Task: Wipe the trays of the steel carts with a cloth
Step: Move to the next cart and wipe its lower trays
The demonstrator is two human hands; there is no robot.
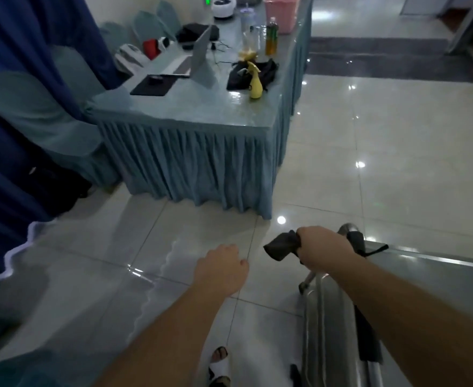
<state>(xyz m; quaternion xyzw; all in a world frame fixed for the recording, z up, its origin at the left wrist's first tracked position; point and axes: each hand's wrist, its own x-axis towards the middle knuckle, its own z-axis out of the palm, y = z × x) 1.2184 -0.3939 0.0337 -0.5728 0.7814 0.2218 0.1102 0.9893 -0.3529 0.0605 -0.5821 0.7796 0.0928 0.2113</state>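
Right hand [320, 251] grips a dark cloth [281, 247], fingers curled round it, the loose end sticking out to the left. It hovers over the near corner of the steel cart [439, 277] at lower right. Left hand [224, 268] hangs over the tiled floor [397, 135], fingers loosely curled, holding nothing. Skirted desk [190, 113] stands ahead; yellow spray bottle [255, 82] on it.
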